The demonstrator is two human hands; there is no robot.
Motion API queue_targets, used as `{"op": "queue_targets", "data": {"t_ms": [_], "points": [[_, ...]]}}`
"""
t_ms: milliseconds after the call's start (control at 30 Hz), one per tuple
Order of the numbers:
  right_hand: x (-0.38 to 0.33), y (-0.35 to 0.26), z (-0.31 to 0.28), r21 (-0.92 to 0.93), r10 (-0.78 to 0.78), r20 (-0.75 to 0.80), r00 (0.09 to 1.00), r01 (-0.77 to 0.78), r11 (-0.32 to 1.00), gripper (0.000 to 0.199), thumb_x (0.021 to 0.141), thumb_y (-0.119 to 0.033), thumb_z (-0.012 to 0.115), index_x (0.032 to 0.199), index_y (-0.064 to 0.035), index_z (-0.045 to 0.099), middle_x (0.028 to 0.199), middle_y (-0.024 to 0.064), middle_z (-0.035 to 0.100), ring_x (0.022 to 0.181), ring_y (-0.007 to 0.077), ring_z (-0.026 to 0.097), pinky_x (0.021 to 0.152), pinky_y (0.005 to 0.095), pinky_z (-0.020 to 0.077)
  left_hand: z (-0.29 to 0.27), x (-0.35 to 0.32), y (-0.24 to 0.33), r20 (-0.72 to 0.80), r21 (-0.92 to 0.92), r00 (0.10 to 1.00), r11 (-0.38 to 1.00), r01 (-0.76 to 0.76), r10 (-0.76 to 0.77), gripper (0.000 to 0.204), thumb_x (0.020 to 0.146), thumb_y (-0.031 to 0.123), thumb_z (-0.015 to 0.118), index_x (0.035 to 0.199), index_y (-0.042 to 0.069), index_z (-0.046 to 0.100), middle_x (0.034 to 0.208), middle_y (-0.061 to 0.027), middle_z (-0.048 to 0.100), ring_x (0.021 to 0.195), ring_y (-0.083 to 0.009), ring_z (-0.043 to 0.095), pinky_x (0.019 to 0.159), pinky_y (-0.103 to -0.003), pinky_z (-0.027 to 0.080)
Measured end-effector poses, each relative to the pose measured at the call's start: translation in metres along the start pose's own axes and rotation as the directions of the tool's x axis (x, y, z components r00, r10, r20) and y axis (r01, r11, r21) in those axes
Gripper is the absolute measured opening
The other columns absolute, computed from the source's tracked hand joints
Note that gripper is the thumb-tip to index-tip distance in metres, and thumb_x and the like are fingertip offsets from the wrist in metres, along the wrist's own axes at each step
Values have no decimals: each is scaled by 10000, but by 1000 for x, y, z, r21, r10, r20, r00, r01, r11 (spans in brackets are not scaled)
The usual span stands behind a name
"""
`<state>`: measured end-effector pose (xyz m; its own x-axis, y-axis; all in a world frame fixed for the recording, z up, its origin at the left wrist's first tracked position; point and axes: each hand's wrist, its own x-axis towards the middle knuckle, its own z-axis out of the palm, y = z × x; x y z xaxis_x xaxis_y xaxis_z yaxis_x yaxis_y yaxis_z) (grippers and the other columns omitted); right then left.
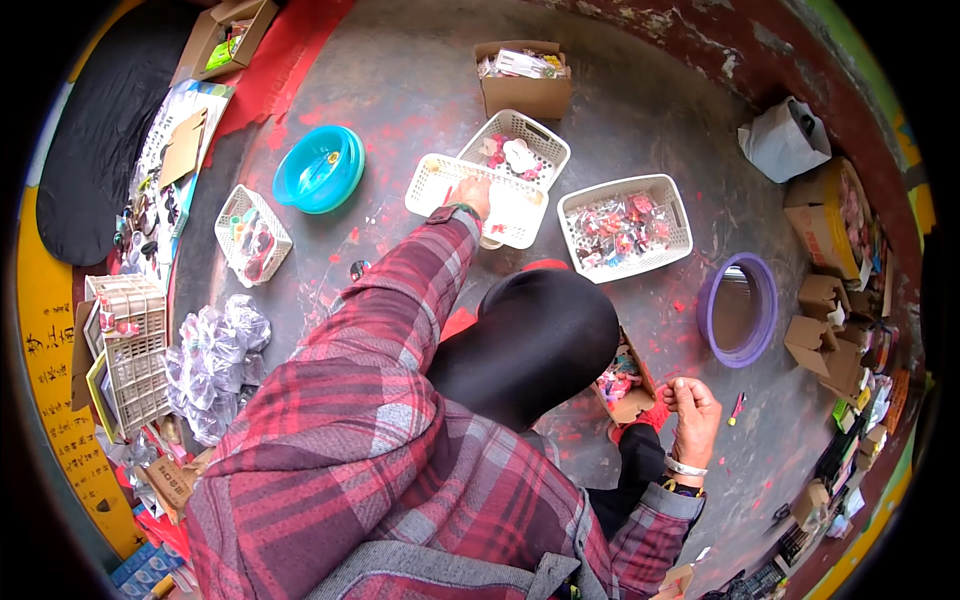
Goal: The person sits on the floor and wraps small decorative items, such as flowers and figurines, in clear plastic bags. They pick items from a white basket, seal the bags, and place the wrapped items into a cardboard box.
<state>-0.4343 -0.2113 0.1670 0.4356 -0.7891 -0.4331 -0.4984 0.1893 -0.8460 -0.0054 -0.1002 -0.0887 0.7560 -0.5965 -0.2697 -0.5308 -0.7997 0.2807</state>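
Observation:
My left hand (471, 194) reaches into a shallow white perforated basket (522, 228), which overlaps a second white basket (559, 149) holding pink and white small items (519, 157). The left fingers point away from me and are mostly hidden, so their grip is unclear. My right hand (695, 418) is raised at the right beside my knee, with a bracelet at the wrist. Its fingers are curled and the thumb meets the index finger; anything pinched there is too small to make out. Below it stands a cardboard box (634, 405) with colourful small pieces.
Right of the baskets stands a white basket (686, 232) full of small red packets. Teal basins (357, 170) and a small white basket (229, 205) lie left, a purple-rimmed basin (771, 310) right. An open carton (527, 97) stands ahead; clear plastic bags (215, 365) lie near left.

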Motion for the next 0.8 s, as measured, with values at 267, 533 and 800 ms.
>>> {"op": "queue_targets", "data": {"t_ms": [267,533,800], "points": [[0,3,1,-7,-17,7,1000,18,1000,165,878,-140,556,835,1,630,729,34,628,645,89,566,591,210,440,-7,-7,-4,13,-38,1000,999,27,-26,229,800,196,488,955,69,598,1012,-178,597,958,-341,568,819,-417,455],[-2,0,2,0,4,27,1000,-4,1000,138,869,-116,574,844,6,633,739,34,626,656,87,561,616,218,452,-5,-14,7,60,-246,954,922,299,-294,329,691,136,689,972,12,570,990,-173,613,973,-294,586,828,-381,460],[-3,0,4,-7,5,44,999,-5,1000,132,861,-105,582,844,15,634,739,32,613,659,90,559,621,221,457,26,1,-5,21,-394,939,860,324,-344,327,660,135,734,945,22,621,932,-163,647,896,-284,624,779,-359,480]]}}
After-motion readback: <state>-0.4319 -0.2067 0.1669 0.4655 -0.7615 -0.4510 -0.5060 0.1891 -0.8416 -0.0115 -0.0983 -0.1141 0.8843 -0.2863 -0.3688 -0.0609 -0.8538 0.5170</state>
